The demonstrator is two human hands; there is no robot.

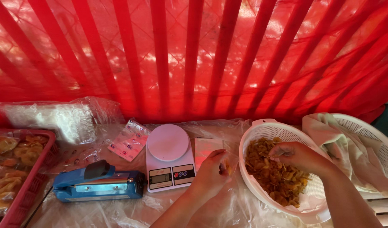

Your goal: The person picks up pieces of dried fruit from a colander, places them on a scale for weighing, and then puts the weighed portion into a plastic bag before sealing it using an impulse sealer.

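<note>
The right hand (pixel 296 155) is inside the white perforated basket (pixel 261 131), its grip closed on a small pinch of the fried chips (pixel 276 177) heaped there. The left hand (pixel 211 173) sits just left of the basket, between it and the white kitchen scale (pixel 168 156). Its grip is pinched around the mouth of a small clear bag (pixel 228 166) that shows a few chips inside.

Risks, as judged from this position:
- The bag mouth is narrow and held by one hand only. Chips could miss it and fall onto the desk (pixel 118 211).
- The chips look thin and brittle, so a tight pinch could break them.
- The basket lies tilted toward the person at the desk edge. Pressure on its near rim could tip it.
- The loose plastic sheet over the desk is wrinkled and could slide under the scale or the bag.

Surface and surroundings: the desk is covered in clear plastic film. Left of the scale lies a blue heat sealer (pixel 99 183), and behind that are printed sachets (pixel 128 145) and a bundle of clear bags (pixel 54 118). Far left of the scale, a red crate (pixel 31 185) holds packed chip bags. Right of the basket, a pale cloth (pixel 337 143) drapes over a second white basket (pixel 371 131). Red netting with dark red bars (pixel 194 55) closes off the back.
</note>
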